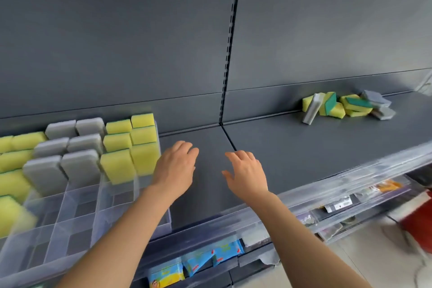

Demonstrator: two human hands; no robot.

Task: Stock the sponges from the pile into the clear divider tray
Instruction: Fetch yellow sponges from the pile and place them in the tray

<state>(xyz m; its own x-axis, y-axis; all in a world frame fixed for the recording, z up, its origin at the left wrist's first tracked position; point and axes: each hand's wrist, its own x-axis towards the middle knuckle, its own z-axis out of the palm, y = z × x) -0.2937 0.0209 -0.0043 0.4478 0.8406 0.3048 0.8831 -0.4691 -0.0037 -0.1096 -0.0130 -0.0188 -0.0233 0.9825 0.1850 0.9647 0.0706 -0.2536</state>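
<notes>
Nearest, both bare forearms reach out over the dark shelf (292, 147). The left hand (176, 166) and right hand (247, 173) hover side by side, fingers loosely spread and holding nothing. Left of them sits the clear divider tray (77, 203), its front compartments bare and its rear ones packed with upright yellow and grey sponges (117, 147). Far right, the pile (346, 106) lies against the back panel (140, 42).

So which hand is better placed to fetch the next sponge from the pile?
The right hand, probably: it is empty and nearer the pile; the left hand, also empty, is beside the tray.
</notes>
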